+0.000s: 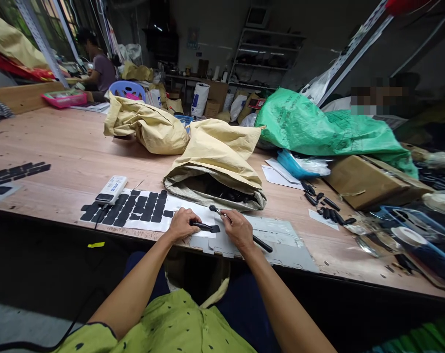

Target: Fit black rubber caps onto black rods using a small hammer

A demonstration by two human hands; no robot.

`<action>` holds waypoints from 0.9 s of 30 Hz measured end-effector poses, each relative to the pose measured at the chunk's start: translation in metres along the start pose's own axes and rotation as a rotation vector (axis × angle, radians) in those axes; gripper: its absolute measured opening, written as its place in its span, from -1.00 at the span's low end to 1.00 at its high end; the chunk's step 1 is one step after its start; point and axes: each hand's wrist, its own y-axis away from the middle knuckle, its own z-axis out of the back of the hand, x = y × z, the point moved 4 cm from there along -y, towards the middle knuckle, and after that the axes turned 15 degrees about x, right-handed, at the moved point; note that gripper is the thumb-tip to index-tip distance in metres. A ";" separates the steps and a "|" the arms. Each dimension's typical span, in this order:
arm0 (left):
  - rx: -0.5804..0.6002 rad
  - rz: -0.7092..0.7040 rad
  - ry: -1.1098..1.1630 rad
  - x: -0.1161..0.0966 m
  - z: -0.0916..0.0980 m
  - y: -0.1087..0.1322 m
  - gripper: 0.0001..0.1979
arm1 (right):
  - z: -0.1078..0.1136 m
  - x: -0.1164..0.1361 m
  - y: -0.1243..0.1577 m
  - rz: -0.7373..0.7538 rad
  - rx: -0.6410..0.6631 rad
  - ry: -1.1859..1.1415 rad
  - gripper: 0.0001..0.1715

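Note:
My left hand [185, 223] is closed around a slim black piece [202, 225] whose kind I cannot make out. That piece points right, close to a small flat black pad [215, 229]. In my right hand [238, 228] is a thin metal-shafted tool with a black handle [262, 243]. Its dark round tip [212, 208] is above the left hand's piece, apart from it. Left of my hands, rows of black rounded pads [143, 208] lie on white sheets. A white box-shaped device [114, 189] stands at their upper edge.
An open beige sack [222, 147] holding dark items lies ahead, beside another beige sack [152, 128]. To the right are a green sack [318, 125], a cardboard box [369, 184] and loose black pieces [329, 214]. Another person [97, 68] sits at the far left.

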 end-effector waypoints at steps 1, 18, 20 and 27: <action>0.006 0.001 -0.006 0.000 -0.001 0.000 -0.80 | -0.005 -0.002 -0.004 0.017 0.012 0.027 -0.75; 0.001 -0.333 -0.159 -0.034 -0.045 0.072 -0.83 | -0.024 0.002 -0.013 0.053 0.008 0.166 -0.80; 0.041 -0.363 -0.226 -0.034 -0.068 0.087 -0.85 | -0.024 0.002 -0.013 0.051 0.008 0.162 -0.81; 0.033 -0.340 -0.396 -0.013 -0.113 0.090 -0.89 | -0.023 0.003 -0.013 0.063 -0.017 0.151 -0.82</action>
